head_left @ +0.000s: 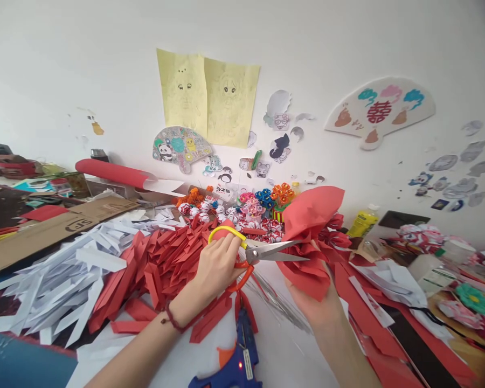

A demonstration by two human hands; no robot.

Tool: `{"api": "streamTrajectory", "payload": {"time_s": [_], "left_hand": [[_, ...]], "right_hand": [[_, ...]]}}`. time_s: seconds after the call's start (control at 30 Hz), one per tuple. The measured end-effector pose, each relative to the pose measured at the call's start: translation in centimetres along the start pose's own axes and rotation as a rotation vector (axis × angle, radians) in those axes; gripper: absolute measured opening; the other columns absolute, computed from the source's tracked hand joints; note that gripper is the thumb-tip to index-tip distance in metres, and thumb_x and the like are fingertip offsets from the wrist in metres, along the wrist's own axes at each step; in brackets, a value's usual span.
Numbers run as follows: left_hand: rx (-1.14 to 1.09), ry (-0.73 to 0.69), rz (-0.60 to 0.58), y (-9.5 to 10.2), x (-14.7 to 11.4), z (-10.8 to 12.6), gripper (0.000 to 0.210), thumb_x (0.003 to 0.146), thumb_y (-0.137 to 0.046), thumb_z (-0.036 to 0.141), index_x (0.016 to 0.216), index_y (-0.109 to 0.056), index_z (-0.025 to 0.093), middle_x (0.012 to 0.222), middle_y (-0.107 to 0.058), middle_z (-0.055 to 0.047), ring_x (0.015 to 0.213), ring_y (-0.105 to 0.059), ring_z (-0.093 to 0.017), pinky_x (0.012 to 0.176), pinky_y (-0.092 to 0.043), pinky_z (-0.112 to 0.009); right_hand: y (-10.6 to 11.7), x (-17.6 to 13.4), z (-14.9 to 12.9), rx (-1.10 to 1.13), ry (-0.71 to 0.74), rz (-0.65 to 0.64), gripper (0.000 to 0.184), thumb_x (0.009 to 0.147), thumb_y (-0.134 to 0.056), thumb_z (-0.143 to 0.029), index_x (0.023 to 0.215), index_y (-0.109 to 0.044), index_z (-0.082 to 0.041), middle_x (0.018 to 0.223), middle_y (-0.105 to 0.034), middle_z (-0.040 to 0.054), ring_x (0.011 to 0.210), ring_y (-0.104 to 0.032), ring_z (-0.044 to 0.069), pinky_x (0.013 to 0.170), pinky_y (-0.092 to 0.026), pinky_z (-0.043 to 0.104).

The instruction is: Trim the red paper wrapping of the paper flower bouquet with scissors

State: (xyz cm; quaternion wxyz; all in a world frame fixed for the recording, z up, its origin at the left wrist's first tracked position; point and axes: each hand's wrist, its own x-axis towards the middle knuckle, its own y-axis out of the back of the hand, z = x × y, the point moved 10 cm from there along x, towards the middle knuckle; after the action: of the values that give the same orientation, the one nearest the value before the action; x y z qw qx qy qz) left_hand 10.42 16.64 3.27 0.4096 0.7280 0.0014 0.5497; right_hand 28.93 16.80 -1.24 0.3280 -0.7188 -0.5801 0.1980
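My left hand (216, 264) is closed round the yellow and orange handles of a pair of scissors (262, 252). Their blades are parted and point right, at a crumpled bunch of red paper (313, 221). From below, my right hand (313, 304) grips that bunch; its fingers are mostly hidden behind the paper. Beneath my left hand lies a blue glue gun (244, 353) with a small red light. A heap of folded red paper strips (173, 258) spreads behind my left wrist, and thin silvery wires (281, 302) lie between the hands.
White folded strips (68, 280) and a flattened cardboard piece (92, 218) cover the left. A red paper roll (113, 173) lies behind them. Craft flowers (262, 202) stand by the wall. At right are a yellow bottle (362, 222), red paper sheets (383, 345) and a green flower (473, 299).
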Motion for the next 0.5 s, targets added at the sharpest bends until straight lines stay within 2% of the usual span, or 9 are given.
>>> {"api": "streamTrajectory", "payload": {"time_s": [0.13, 0.33, 0.5], "left_hand": [[0.030, -0.042, -0.001, 0.2, -0.1, 0.4, 0.013, 0.086, -0.053, 0.030, 0.090, -0.053, 0.018, 0.076, -0.062, -0.004, 0.068, -0.059, -0.021, 0.060, -0.038, -0.031], [0.053, -0.058, -0.012, 0.7, 0.0, 0.5, 0.011, 0.088, -0.052, 0.028, 0.087, -0.055, 0.017, 0.073, -0.060, -0.004, 0.064, -0.058, -0.020, 0.055, -0.035, -0.031], [0.061, -0.069, -0.039, 0.9, 0.1, 0.6, 0.017, 0.091, -0.051, 0.032, 0.088, -0.056, 0.017, 0.071, -0.059, -0.004, 0.063, -0.058, -0.020, 0.053, -0.033, -0.031]], "right_hand": [[-0.9, -0.7, 0.6, 0.134, -0.084, 0.030, 0.014, 0.083, -0.065, -0.043, 0.090, -0.072, -0.033, 0.095, -0.075, -0.0079, 0.088, -0.069, 0.011, 0.079, -0.058, 0.020], [-0.9, -1.0, 0.7, 0.257, -0.142, 0.131, 0.027, 0.096, -0.046, -0.033, 0.092, -0.073, -0.028, 0.091, -0.076, -0.0039, 0.080, -0.070, 0.009, 0.073, -0.058, 0.017], [-1.3, -0.9, 0.8, 0.306, -0.159, 0.099, 0.026, 0.095, -0.047, -0.030, 0.093, -0.073, -0.024, 0.089, -0.076, -0.0016, 0.075, -0.071, 0.009, 0.069, -0.059, 0.017]]}}
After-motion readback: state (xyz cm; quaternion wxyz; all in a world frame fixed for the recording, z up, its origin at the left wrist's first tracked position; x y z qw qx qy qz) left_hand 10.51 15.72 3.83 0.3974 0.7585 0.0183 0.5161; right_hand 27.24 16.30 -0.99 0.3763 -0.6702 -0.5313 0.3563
